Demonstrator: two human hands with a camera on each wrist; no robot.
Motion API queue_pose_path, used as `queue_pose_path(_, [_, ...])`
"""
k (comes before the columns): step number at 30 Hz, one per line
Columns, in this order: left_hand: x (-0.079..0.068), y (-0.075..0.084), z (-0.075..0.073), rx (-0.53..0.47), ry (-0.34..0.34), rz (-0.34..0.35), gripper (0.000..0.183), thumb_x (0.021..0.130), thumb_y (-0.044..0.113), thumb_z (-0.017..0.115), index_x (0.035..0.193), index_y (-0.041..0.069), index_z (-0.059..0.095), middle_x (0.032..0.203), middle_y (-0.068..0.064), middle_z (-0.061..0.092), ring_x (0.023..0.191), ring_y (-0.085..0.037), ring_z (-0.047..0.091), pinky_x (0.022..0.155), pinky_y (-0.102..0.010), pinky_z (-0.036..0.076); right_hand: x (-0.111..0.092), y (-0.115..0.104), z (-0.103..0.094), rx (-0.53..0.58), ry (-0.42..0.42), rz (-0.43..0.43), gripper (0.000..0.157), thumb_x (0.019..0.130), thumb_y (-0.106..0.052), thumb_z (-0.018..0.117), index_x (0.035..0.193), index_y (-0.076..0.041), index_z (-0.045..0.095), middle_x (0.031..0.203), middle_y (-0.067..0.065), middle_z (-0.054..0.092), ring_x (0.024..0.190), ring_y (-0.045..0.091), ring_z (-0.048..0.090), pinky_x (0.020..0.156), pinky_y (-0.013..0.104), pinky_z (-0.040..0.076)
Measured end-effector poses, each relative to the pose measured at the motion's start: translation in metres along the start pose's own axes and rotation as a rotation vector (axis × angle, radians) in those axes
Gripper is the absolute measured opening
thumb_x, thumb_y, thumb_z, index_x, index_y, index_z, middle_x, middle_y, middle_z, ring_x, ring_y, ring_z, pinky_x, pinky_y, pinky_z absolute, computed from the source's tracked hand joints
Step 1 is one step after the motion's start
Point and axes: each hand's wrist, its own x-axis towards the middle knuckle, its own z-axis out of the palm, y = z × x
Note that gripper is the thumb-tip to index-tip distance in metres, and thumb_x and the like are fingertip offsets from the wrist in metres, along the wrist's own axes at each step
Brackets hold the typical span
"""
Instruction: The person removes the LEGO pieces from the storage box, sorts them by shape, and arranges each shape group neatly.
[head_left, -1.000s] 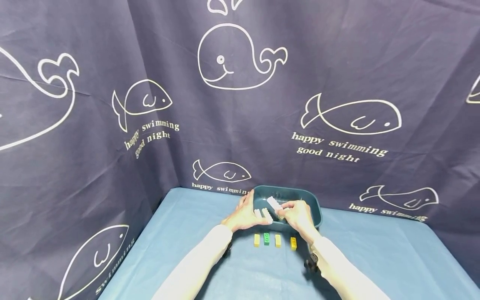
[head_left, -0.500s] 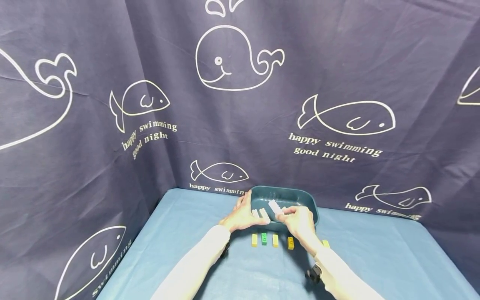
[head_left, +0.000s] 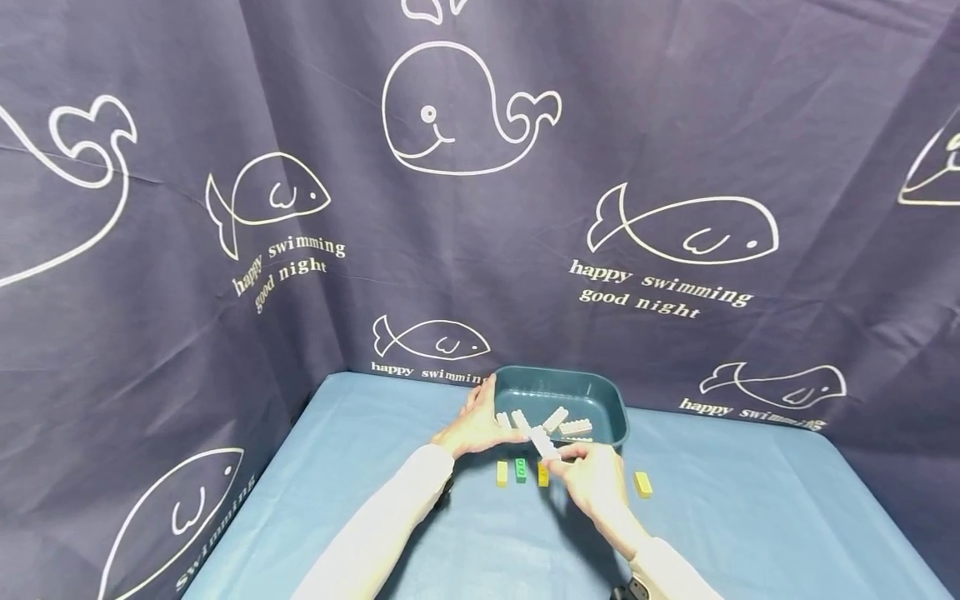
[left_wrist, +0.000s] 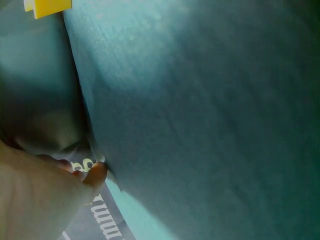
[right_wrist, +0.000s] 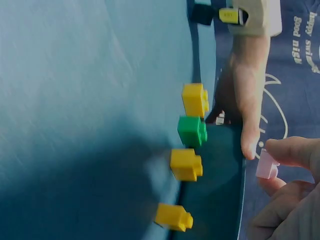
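A dark teal bin (head_left: pixel 592 380) stands at the back of the table. My left hand (head_left: pixel 471 429) holds its left end, thumb along the front rim and fingers at the back left. Between thumb and fingers my right hand (head_left: pixel 597 479) pinches a pale pink toy brick (right_wrist: pixel 267 165), which appears nearly white in the head view. That brick overlaps the bin's front rim there. Several white bricks (head_left: pixel 576 427) lie inside the bin, two of them close to my left thumb.
In front of the bin stand a yellow brick (head_left: pixel 502 473), a green brick (head_left: pixel 521 470) and further yellow bricks, one of them (head_left: pixel 642 484) off to the right. A dark blue curtain (head_left: pixel 487 250) with fish drawings hangs behind the table.
My right hand has drawn the pale pink brick from inside the bin toward me, over the front rim. More white bricks show inside. My left hand keeps its hold, and the head view has shifted slightly.
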Motion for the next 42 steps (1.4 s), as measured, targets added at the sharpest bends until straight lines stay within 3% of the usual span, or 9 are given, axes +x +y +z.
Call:
queue_pose_path(9, [0.001, 0.001, -0.001, 0.015, 0.001, -0.007, 0.137, 0.076, 0.056, 0.093, 0.177, 0.015, 0.009, 0.183, -0.01, 0.023, 0.168, -0.039, 0.021, 0.133, -0.064, 0.028, -0.032, 0.002, 0.008, 0.002, -0.058, 0.017, 0.021, 0.071, -0.022, 0.097, 0.085, -0.01, 0.085, 0.082, 0.002, 0.08, 0.074, 0.011, 0.059, 0.065, 0.029, 0.044])
queue_pose_path(20, [-0.001, 0.002, -0.003, 0.017, -0.01, -0.035, 0.136, 0.077, 0.055, 0.092, 0.177, 0.016, 0.01, 0.183, -0.011, 0.023, 0.168, -0.041, 0.023, 0.133, -0.064, 0.03, -0.055, 0.012, 0.029, -0.08, -0.14, -0.008, 0.019, 0.07, -0.02, 0.097, 0.071, -0.016, 0.078, 0.074, -0.003, 0.075, 0.07, 0.011, 0.055, 0.062, 0.029, 0.041])
queue_pose_path(30, [0.0, 0.001, -0.002, -0.008, -0.008, -0.035, 0.137, 0.075, 0.058, 0.093, 0.177, 0.019, 0.01, 0.182, -0.012, 0.023, 0.168, -0.042, 0.023, 0.133, -0.063, 0.03, -0.056, 0.025, 0.045, -0.141, -0.131, -0.075, 0.022, 0.066, -0.019, 0.095, 0.064, -0.02, 0.074, 0.068, -0.006, 0.073, 0.066, 0.009, 0.06, 0.063, 0.033, 0.05])
queue_pose_path(35, [0.0, 0.001, -0.001, -0.012, -0.006, -0.027, 0.137, 0.075, 0.054, 0.093, 0.177, 0.016, 0.009, 0.183, -0.012, 0.023, 0.168, -0.041, 0.022, 0.133, -0.065, 0.028, -0.054, 0.032, 0.051, -0.154, -0.113, -0.091, 0.024, 0.064, -0.019, 0.096, 0.063, -0.019, 0.072, 0.065, -0.005, 0.07, 0.062, 0.01, 0.058, 0.06, 0.034, 0.048])
queue_pose_path(42, [-0.001, 0.003, -0.002, -0.006, -0.003, -0.015, 0.139, 0.074, 0.057, 0.093, 0.177, 0.014, 0.01, 0.183, -0.013, 0.023, 0.168, -0.041, 0.022, 0.132, -0.068, 0.028, -0.045, 0.051, 0.066, -0.214, -0.163, -0.026, 0.04, 0.065, -0.042, 0.101, 0.063, -0.022, 0.066, 0.065, -0.007, 0.066, 0.063, 0.012, 0.057, 0.059, 0.031, 0.045])
